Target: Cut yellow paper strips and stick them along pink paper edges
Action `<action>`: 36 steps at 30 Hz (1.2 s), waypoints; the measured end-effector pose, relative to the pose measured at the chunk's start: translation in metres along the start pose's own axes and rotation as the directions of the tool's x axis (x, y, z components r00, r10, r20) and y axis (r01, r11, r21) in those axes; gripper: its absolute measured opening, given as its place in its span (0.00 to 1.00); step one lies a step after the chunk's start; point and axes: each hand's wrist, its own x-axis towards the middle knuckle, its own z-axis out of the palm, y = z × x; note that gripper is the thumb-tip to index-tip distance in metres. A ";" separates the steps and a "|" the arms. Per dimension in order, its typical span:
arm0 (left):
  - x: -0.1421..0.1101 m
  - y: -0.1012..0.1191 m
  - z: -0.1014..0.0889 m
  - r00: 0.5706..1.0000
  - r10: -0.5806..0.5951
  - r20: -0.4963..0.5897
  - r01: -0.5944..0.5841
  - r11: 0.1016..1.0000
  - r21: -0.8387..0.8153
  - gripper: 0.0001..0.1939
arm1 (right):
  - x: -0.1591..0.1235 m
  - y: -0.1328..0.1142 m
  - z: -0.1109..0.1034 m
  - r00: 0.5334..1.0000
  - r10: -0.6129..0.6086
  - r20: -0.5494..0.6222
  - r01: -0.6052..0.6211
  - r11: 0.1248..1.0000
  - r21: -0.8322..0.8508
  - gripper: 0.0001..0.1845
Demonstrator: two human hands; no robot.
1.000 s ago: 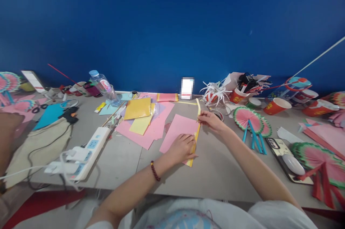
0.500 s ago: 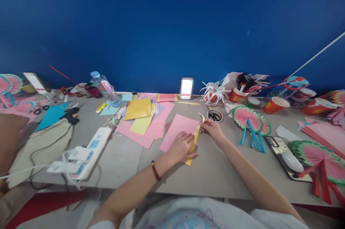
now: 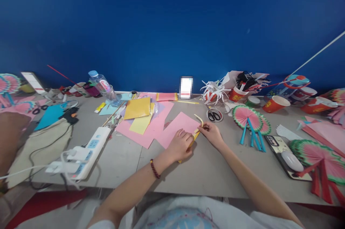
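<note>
A pink paper sheet (image 3: 178,128) lies slanted on the table, with a yellow strip (image 3: 196,136) along its right edge. My left hand (image 3: 181,145) rests palm down on the sheet, fingers loosely bent and apart, covering part of the yellow edge. At the sheet's upper right corner, my right hand (image 3: 211,134) is closed in a pinch on a narrow pale yellow paper strip (image 3: 199,119), whose free end curls up and leftward. Just beyond that hand, black-handled scissors (image 3: 214,115) lie beside a roll of tape.
Left of the sheet are stacked pink and yellow papers (image 3: 138,108), a bottle (image 3: 104,84) and a white power strip (image 3: 93,150). On the right lie watermelon-coloured paper fans (image 3: 246,118), a phone (image 3: 277,150) with a mouse (image 3: 291,161), and red paper cups (image 3: 276,104). Another person's arm (image 3: 12,139) shows far left.
The pink sheet has turned and shifted slightly left. My left hand's fingers have drawn in, and my right hand has moved a little left and nearer with the strip.
</note>
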 end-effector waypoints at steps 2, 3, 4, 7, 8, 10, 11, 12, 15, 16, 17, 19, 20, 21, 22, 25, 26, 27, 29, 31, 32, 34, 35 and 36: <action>0.000 0.001 -0.003 1.000 -0.003 0.013 0.003 1.000 -0.011 0.21 | -0.001 0.002 0.000 1.000 -0.012 -0.007 0.011 0.999 -0.032 0.20; 0.000 0.001 -0.004 1.000 -0.001 0.018 0.002 1.000 -0.014 0.21 | -0.002 0.003 0.000 1.000 -0.012 -0.006 0.012 0.999 -0.042 0.19; 0.000 0.001 -0.004 1.000 0.000 0.021 0.001 1.000 -0.018 0.21 | -0.002 0.003 -0.001 1.000 -0.010 -0.002 0.010 0.999 -0.047 0.19; 0.000 0.001 -0.004 1.000 0.002 0.025 -0.001 0.999 -0.038 0.21 | -0.002 0.002 -0.002 1.000 0.006 0.012 -0.006 0.999 -0.033 0.18; 0.000 0.001 -0.004 1.000 0.003 0.025 -0.002 0.999 -0.043 0.20 | -0.002 0.001 -0.002 1.000 0.018 0.025 -0.017 1.000 -0.017 0.18; 0.000 0.001 -0.004 1.000 0.006 0.026 -0.005 0.999 -0.042 0.20 | -0.001 0.000 -0.003 0.997 0.047 0.064 -0.049 0.998 0.027 0.18; 0.000 0.001 -0.004 1.000 0.007 0.028 -0.005 0.999 -0.038 0.20 | -0.001 -0.001 -0.004 0.995 0.061 0.085 -0.065 0.997 0.050 0.17; 0.000 0.001 -0.005 0.999 0.005 0.032 -0.004 0.999 -0.033 0.20 | 0.000 -0.001 -0.004 0.992 0.071 0.100 -0.077 0.995 0.068 0.17; 0.000 0.001 -0.006 0.999 -0.003 0.051 0.004 1.000 -0.019 0.21 | 0.000 0.000 -0.004 0.993 0.063 0.100 -0.068 0.997 0.048 0.18; 0.000 0.001 -0.006 0.998 -0.004 0.056 0.005 1.000 -0.018 0.21 | 0.000 0.000 -0.004 0.995 0.051 0.086 -0.053 0.998 0.021 0.18; 0.001 0.001 -0.007 0.998 -0.003 0.058 0.004 1.000 -0.020 0.21 | 0.000 0.000 -0.003 0.997 0.038 0.071 -0.038 0.999 -0.007 0.18; 0.001 0.001 -0.007 0.998 0.001 0.057 0.001 1.000 -0.028 0.21 | 0.000 0.001 -0.003 0.999 0.017 0.050 -0.015 0.999 -0.045 0.18; 0.001 0.001 -0.006 0.999 0.002 0.055 -0.001 1.000 -0.029 0.21 | 0.000 0.001 -0.003 0.999 0.011 0.045 -0.009 0.998 -0.054 0.18; 0.001 0.001 -0.006 0.999 0.003 0.054 -0.001 1.000 -0.027 0.21 | 0.000 0.001 -0.002 0.999 0.009 0.044 -0.007 0.998 -0.058 0.17; 0.001 0.001 -0.005 0.999 0.002 0.054 -0.001 1.000 -0.023 0.21 | 0.000 0.001 -0.002 0.999 0.009 0.047 -0.006 0.998 -0.060 0.17; 0.001 0.001 -0.004 0.999 0.001 0.048 0.000 1.000 -0.021 0.21 | 0.001 0.001 -0.002 0.998 0.007 0.055 -0.003 0.998 -0.058 0.16; 0.001 0.001 -0.004 0.999 0.002 0.044 -0.001 1.000 -0.023 0.21 | 0.001 0.001 -0.002 0.998 0.005 0.057 -0.002 0.998 -0.057 0.16; 0.001 0.001 -0.004 0.999 0.004 0.041 -0.003 1.000 -0.024 0.21 | 0.001 0.001 -0.002 0.998 0.004 0.059 0.000 0.998 -0.058 0.16; 0.000 0.001 -0.004 0.999 0.005 0.039 -0.004 1.000 -0.019 0.21 | 0.002 0.001 -0.002 0.998 0.001 0.060 0.003 0.998 -0.063 0.16; 0.000 0.001 -0.004 0.999 0.006 0.040 -0.005 1.000 -0.017 0.21 | 0.002 0.001 -0.001 0.998 -0.001 0.056 0.005 0.998 -0.067 0.16; 0.000 0.001 -0.005 0.999 0.006 0.040 -0.005 1.000 -0.018 0.21 | 0.001 0.001 -0.001 0.999 -0.003 0.051 0.006 0.998 -0.069 0.16; 0.000 0.001 -0.005 0.999 0.005 0.043 -0.004 1.000 -0.021 0.20 | 0.001 0.001 -0.001 0.999 -0.006 0.039 0.009 0.997 -0.075 0.15; 0.000 0.002 -0.006 0.999 0.004 0.045 -0.003 1.000 -0.021 0.21 | 0.001 0.001 -0.001 0.999 -0.008 0.035 0.011 0.997 -0.080 0.15; 0.000 0.002 -0.006 0.999 0.003 0.048 -0.003 1.000 -0.020 0.21 | 0.001 0.001 -0.001 0.999 -0.009 0.031 0.011 0.996 -0.085 0.16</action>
